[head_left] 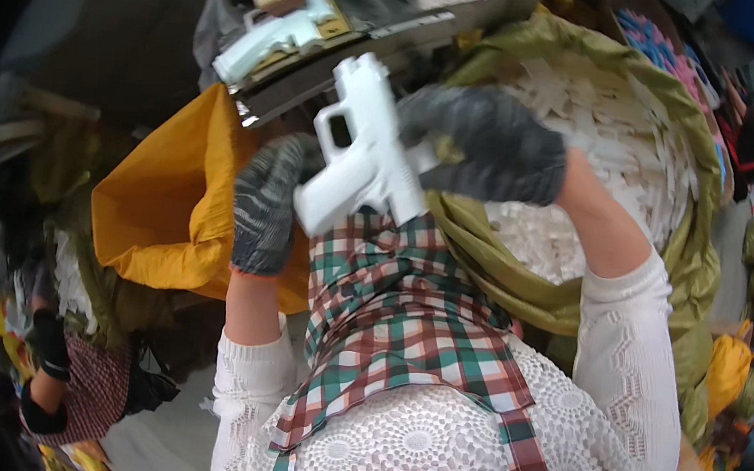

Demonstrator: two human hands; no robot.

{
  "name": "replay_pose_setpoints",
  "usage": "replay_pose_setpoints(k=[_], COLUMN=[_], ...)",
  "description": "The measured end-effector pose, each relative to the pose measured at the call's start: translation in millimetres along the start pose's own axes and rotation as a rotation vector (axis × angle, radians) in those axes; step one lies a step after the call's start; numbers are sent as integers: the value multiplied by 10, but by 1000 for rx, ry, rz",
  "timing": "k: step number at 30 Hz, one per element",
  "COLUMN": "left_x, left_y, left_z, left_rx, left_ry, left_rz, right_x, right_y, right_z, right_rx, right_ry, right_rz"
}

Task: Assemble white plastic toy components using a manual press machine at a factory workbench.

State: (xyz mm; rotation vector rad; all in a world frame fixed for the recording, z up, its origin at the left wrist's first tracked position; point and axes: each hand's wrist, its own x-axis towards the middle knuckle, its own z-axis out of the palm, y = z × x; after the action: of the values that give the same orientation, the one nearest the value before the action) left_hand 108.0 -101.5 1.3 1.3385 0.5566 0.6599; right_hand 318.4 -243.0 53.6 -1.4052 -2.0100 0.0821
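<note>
In front of my apron hangs a white plastic toy pistol (365, 136), tilted, its grip towards my left side. My left hand (266, 204), in a dark grey knit glove, is closed on it at the grip, with the fingertips hidden behind the plastic. My right hand (489, 146), gloved alike, is closed beside the pistol's other edge. A small pale, thin piece shows at its fingers, but motion blur hides what it is.
Right of me stands an olive sack (704, 263) full of white plastic pieces. An open yellow sack (158, 201) is at my left. Ahead, a machine bed (419, 31) carries more pale moulded parts (273, 42). Another person's gloved hand (49, 342) is at lower left.
</note>
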Motion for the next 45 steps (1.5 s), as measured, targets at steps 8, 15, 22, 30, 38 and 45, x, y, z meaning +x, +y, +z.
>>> replay_pose_setpoints(k=[8,15,22,30,38,45], left_x=[813,995,458,-38,-31,96], left_y=[443,878,306,300,-3,-116], left_z=[-163,-199,-619,-1337,-1160,-685], left_rx=[1161,1830,1630,1853,1635,1513], left_ry=[545,141,498,672,237,70], left_rz=[931,359,584,181,255,284], right_x=[-23,261,608,1223,-1,-1445], right_y=[60,188,768,1157,936,1147], right_z=[-350,-190,69,260,-236,-15], right_rx=[138,378,248,-112,-294,-494], right_ry=[29,186,202,47,-61,-495], right_rz=[386,395,142,59,418,1250])
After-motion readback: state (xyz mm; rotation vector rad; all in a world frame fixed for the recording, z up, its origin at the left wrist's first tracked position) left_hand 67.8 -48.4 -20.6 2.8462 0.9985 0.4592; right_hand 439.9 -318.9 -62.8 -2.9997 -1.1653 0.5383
